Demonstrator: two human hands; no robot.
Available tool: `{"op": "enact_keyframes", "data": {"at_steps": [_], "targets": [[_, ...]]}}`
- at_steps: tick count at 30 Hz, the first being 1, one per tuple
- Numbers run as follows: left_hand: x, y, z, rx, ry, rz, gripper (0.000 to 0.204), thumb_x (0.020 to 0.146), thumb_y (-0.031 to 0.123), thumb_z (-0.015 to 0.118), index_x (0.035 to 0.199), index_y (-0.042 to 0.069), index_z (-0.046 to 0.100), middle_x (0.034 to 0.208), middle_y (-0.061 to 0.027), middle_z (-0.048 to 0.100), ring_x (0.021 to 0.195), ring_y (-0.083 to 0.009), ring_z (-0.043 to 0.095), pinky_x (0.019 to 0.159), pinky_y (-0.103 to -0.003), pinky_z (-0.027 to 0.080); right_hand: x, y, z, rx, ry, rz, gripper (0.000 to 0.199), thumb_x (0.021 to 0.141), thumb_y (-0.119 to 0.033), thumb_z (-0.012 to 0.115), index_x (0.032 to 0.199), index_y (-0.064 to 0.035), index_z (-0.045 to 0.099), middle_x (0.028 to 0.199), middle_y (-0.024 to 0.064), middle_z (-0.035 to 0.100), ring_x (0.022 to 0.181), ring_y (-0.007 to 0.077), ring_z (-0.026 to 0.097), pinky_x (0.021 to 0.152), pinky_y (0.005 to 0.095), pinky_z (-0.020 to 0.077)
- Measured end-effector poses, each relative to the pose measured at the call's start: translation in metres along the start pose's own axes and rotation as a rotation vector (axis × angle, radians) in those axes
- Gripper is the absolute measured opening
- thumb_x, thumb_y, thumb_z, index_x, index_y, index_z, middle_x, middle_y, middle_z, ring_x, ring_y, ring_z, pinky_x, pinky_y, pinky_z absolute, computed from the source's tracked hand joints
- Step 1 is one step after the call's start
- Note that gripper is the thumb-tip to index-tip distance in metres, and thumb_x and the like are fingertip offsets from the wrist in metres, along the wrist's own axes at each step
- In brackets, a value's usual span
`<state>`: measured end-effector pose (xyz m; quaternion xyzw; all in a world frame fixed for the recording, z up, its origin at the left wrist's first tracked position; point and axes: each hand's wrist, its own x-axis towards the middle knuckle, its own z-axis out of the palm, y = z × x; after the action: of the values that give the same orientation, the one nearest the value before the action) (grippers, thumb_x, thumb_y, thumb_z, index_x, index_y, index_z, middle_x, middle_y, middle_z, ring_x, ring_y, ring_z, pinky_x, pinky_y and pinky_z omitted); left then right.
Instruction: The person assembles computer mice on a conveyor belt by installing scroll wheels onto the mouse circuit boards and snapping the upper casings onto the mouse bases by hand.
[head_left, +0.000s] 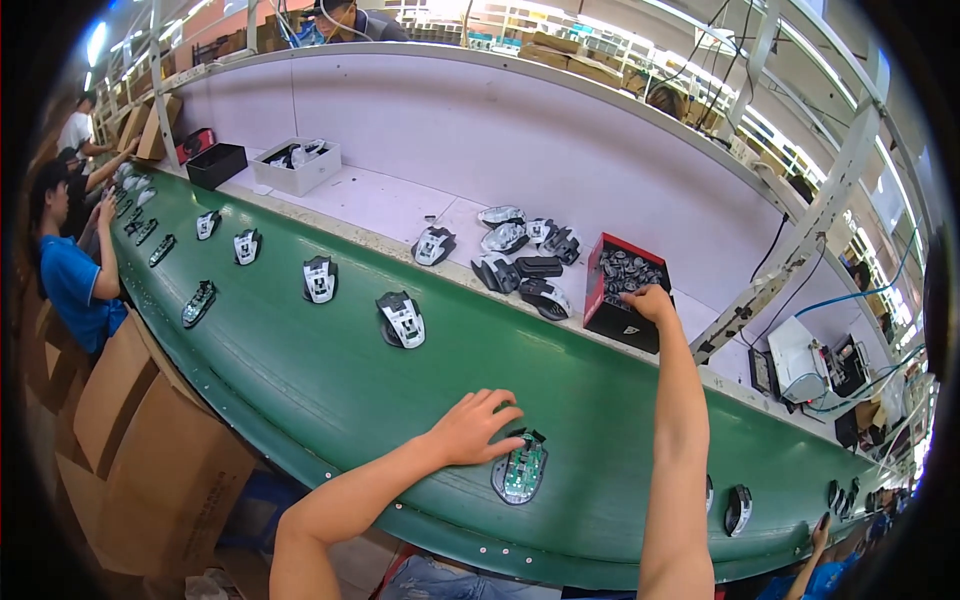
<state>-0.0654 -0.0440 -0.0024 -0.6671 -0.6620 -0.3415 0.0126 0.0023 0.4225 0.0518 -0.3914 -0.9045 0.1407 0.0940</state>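
My left hand (474,428) hovers low over the green belt (440,390), fingers spread and holding nothing. Its thumb is at the upper left edge of an open computer mouse base (520,472) with a green circuit board; whether they touch is unclear. My right hand (652,303) reaches to the near right side of a red and black box (614,322) and dips its fingers in. Small dark round parts (626,270) fill that box. The right fingers look pinched together, and what is between them cannot be made out.
Mice with white shells, such as this one (402,320), stand spaced along the belt. Black and white mouse shells (505,238) are heaped on the ledge left of the box. A white bin (298,170) stands farther left. Co-workers sit at both ends; a metal post (790,270) rises right.
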Motion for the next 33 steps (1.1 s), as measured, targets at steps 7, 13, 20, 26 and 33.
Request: {"op": "enact_keyframes", "data": {"at_steps": [7, 13, 20, 26, 33], "targets": [[0.001, -0.001, -0.005, -0.019, -0.045, 0.0, 0.041, 0.09, 0.038, 0.069, 0.118, 0.008, 0.063, 0.124, -0.0111, 0.056, 0.113, -0.0311, 0.054, 0.097, -0.042, 0.044, -0.016, -0.032, -0.003, -0.146, 0.124, 0.128, 0.053, 0.073, -0.051, 0.078, 0.091, -0.0018, 0.076, 0.096, 0.0228, 0.073, 0.093, 0.0374, 0.07, 0.083, 0.0423, 0.0549], [0.002, -0.002, -0.001, -0.05, -0.038, -0.027, 0.036, 0.091, 0.033, 0.068, 0.116, 0.008, 0.063, 0.12, -0.0109, 0.058, 0.111, -0.0309, 0.055, 0.096, -0.042, 0.045, -0.015, -0.006, 0.001, 0.077, 0.255, 0.102, 0.036, 0.072, -0.031, 0.082, 0.095, -0.0039, 0.074, 0.095, 0.017, 0.074, 0.089, 0.0316, 0.072, 0.081, 0.0398, 0.0559], [0.004, -0.004, 0.005, -0.074, 0.033, 0.025, 0.038, 0.089, 0.035, 0.069, 0.112, 0.005, 0.062, 0.115, -0.012, 0.058, 0.11, -0.0319, 0.055, 0.094, -0.042, 0.045, -0.064, -0.016, -0.023, 0.829, 0.276, -0.111, 0.03, 0.08, -0.005, 0.075, 0.109, -0.0002, 0.072, 0.091, 0.0059, 0.069, 0.081, 0.0129, 0.062, 0.075, 0.0268, 0.0505], [-0.003, 0.006, 0.004, -0.096, -0.076, 0.018, 0.083, 0.078, 0.053, 0.075, 0.14, 0.004, 0.047, 0.137, -0.0175, 0.05, 0.131, -0.0373, 0.045, 0.111, -0.049, 0.034, -0.256, -0.107, -0.006, 0.716, -0.161, -0.386, 0.026, 0.088, -0.007, 0.067, 0.114, -0.0032, 0.07, 0.103, 0.0053, 0.071, 0.094, 0.0126, 0.065, 0.083, 0.0283, 0.0534], [-0.004, 0.018, 0.019, -0.005, -0.142, 0.043, 0.103, 0.069, 0.065, 0.076, 0.142, 0.0, 0.042, 0.143, -0.0183, 0.045, 0.139, -0.0387, 0.036, 0.116, -0.054, 0.025, -0.322, -0.122, 0.033, 0.541, -0.034, -0.468, 0.028, 0.079, 0.001, 0.069, 0.106, -0.0024, 0.069, 0.107, 0.0123, 0.071, 0.091, 0.0251, 0.07, 0.082, 0.0341, 0.0563]]}}
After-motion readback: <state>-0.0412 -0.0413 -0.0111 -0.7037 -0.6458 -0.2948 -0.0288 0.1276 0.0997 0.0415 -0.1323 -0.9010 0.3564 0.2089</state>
